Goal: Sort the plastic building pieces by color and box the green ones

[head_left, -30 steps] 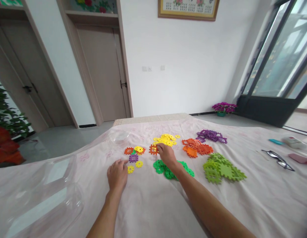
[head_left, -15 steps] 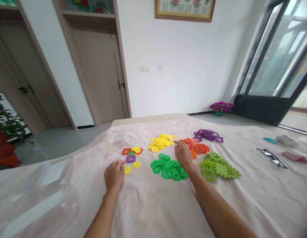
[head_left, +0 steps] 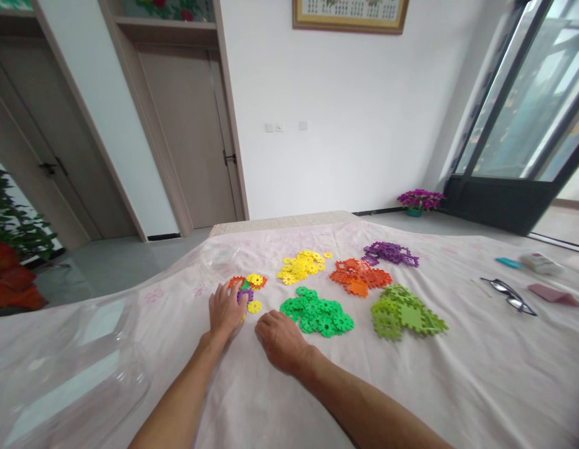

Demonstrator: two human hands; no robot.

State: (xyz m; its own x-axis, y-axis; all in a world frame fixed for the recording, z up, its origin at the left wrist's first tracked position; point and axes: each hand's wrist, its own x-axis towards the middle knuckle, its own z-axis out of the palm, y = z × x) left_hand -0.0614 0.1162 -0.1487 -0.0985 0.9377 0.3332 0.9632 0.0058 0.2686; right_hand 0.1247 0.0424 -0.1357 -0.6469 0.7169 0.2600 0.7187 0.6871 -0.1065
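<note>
Sorted piles of flat plastic snap-together pieces lie on a pale pink cloth [head_left: 289,399]: yellow [head_left: 301,265], orange [head_left: 359,275], purple [head_left: 391,254], dark green [head_left: 317,310] and light green [head_left: 404,312]. A small mixed cluster [head_left: 252,282] of orange, yellow and purple pieces sits to the left, with one yellow piece [head_left: 254,306] beside it. My left hand [head_left: 226,310] lies flat and open, its fingertips on that cluster. My right hand [head_left: 280,340] rests on the cloth just left of the dark green pile. Its fingers are curled under, hiding whatever may be inside.
Clear plastic packaging [head_left: 74,362] lies at the near left and a clear lid [head_left: 219,254] behind the cluster. At the far right are glasses [head_left: 508,294], a teal item [head_left: 508,262], a white box [head_left: 539,263] and a dark pink object [head_left: 553,294]. Doors and a glass sliding door stand beyond.
My right hand carried an orange piece from the yellow pile over to the orange pile, then pulled back toward me, left of the green pile. My left hand slid forward onto the mixed cluster.
</note>
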